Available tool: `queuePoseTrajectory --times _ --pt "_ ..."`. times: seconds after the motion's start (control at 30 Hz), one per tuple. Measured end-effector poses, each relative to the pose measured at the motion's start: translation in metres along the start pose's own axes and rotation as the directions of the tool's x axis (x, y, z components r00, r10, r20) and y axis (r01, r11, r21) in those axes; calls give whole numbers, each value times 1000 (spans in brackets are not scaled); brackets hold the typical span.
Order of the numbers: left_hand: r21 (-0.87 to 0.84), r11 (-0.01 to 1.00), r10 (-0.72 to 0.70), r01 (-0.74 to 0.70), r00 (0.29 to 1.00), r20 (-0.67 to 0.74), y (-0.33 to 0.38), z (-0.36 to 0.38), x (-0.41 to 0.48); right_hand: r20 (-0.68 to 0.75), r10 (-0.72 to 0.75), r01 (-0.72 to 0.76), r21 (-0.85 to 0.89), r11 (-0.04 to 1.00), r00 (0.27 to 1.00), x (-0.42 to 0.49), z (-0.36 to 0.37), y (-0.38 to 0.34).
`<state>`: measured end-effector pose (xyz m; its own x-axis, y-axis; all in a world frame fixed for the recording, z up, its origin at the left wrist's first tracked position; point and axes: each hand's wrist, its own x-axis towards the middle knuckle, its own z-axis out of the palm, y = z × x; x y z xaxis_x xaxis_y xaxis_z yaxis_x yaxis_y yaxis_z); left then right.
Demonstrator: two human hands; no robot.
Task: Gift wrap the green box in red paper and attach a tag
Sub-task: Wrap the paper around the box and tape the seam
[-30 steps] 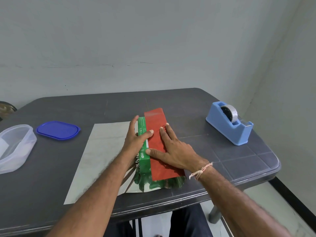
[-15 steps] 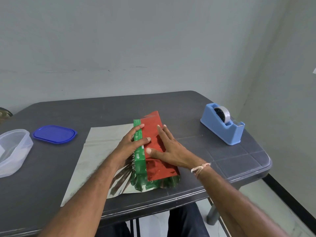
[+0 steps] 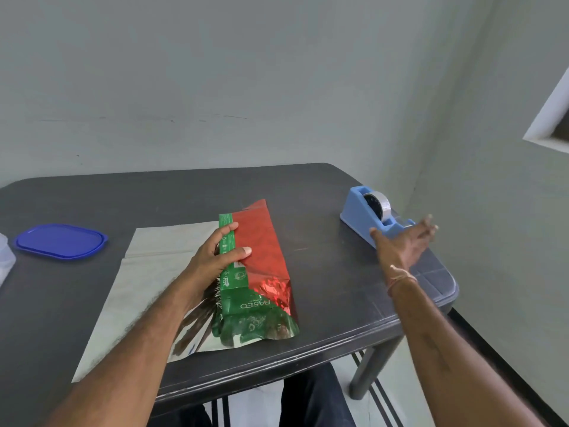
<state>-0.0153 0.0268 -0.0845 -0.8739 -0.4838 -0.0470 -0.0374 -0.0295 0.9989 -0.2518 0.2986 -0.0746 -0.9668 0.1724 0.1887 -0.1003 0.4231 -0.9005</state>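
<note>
Left hand (image 3: 215,257) grips the green box (image 3: 234,286) under crinkly red paper (image 3: 261,241) (glossy foil); right hand (image 3: 400,245) splayed.

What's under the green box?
The wrapping paper, silver side up, lies under the green box on the table. Its red side covers the box's top. The part beneath is hidden.
</note>
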Motion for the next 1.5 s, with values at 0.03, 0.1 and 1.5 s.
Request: queuePoseTrajectory --times 0.03,0.1,1.5 --pt "-7 1000 -3 3 1000 -2 0 0 0 13 37 -37 43 998 999 8 -3 3" --pt "-3 1000 -2 2 1000 -7 -1 -1 1 49 82 -86 76 993 995 13 -11 7" --pt "34 999 18 -17 1000 -18 -4 -1 4 570 190 -382 238 893 799 -15 0 -53"
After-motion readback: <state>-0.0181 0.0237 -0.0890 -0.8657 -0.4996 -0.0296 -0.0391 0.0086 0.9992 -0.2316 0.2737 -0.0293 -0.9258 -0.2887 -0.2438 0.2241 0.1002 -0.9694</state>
